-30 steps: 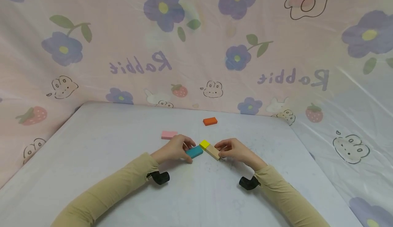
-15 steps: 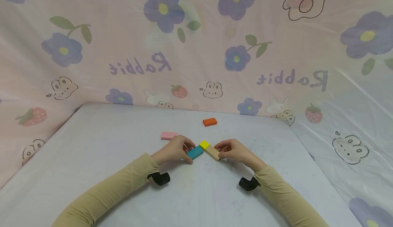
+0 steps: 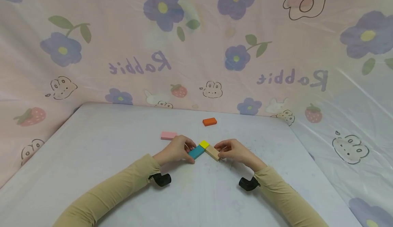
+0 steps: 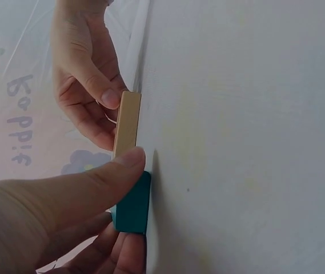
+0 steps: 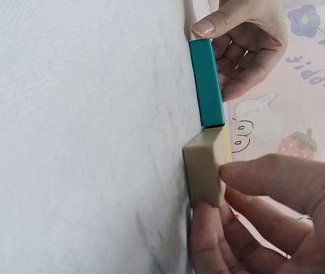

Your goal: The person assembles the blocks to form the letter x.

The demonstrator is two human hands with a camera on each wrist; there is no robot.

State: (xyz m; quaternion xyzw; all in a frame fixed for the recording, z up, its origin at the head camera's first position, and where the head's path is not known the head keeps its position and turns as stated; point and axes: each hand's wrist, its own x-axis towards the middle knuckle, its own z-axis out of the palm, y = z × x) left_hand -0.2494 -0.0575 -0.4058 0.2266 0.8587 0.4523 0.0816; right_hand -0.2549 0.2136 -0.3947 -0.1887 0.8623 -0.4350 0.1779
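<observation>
White table point(image 3: 107, 158): left hand point(image 3: 175, 149) covers teal block's point(image 3: 196, 152) end.

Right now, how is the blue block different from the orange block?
The flat teal-blue rectangular block is pinched by the left hand; the flat orange rectangular block lies untouched. The blue one meets the yellow block; the orange one lies alone, farther back. Both lie flat on the white table.

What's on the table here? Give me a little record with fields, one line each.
Left hand: pinches the teal block
Right hand: pinches the tan block
Yellow block: at the far ends of both, where they meet in a V
Pink block: flat, just beyond the left hand
Orange block: farther back, alone
Table: white covering
</observation>
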